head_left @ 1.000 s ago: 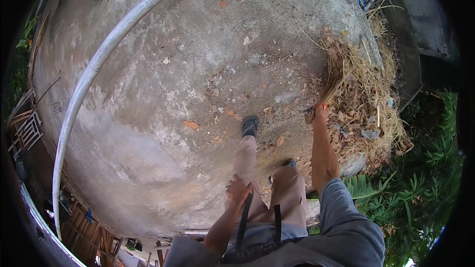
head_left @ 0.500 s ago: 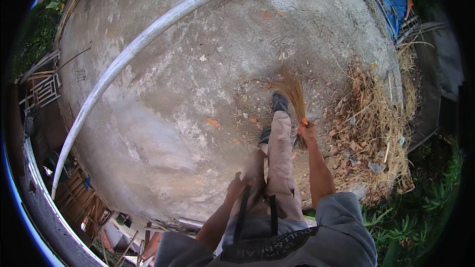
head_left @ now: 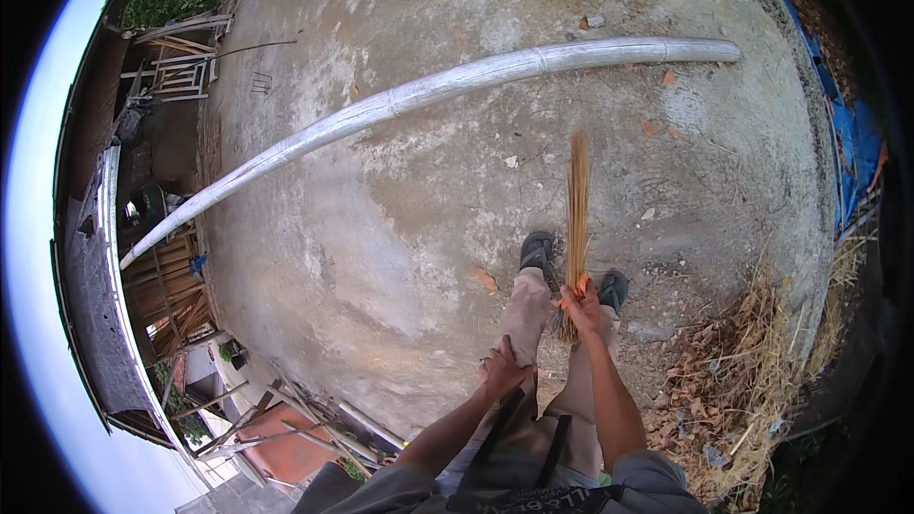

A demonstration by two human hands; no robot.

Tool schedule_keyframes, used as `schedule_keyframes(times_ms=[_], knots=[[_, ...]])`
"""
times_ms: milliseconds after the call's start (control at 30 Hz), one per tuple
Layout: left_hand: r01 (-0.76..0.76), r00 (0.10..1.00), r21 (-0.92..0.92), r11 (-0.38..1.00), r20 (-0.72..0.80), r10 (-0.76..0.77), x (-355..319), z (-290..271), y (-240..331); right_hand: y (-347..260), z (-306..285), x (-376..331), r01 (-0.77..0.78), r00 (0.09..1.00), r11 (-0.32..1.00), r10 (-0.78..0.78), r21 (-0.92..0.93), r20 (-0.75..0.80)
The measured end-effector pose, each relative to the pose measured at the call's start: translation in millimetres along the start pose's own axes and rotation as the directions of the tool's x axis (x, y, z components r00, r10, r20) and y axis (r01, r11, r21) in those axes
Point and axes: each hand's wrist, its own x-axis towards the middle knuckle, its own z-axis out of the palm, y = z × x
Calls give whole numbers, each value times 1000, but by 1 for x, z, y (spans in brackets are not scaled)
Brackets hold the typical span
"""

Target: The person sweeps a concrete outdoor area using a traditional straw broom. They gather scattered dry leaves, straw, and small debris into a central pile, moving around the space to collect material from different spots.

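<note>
My right hand is closed around the bound orange-wrapped part of a stick broom. Its thin tan bristles point away from me over the concrete, between my dark shoes. The short butt end shows just below my fist. My left hand rests on my left leg near the knee, its fingers spread over the beige trousers, holding nothing.
A long whitish bamboo pole lies across the concrete ahead. Dry leaves and straw are heaped at my right. A brick fragment lies left of my feet. Blue tarp lines the far right edge; wooden framing stands far left.
The broom has swung from slanting and blurred to straight ahead, with my right hand nearer my body's middle. My left hand has settled on my leg. My feet have shifted, and the view has turned.
</note>
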Motion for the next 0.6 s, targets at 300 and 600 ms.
schedule_keyframes(times_ms=[300, 600], knots=[[-163, 981, 118, 980, -85, 173, 81, -85, 31, 37, -79, 195, -87, 888, 958, 199, 272, -414], [-156, 987, 169, 973, -9, 160, 98, -142, 22, 11, -60, 99, 266, 686, 836, 185, 480, -704]])
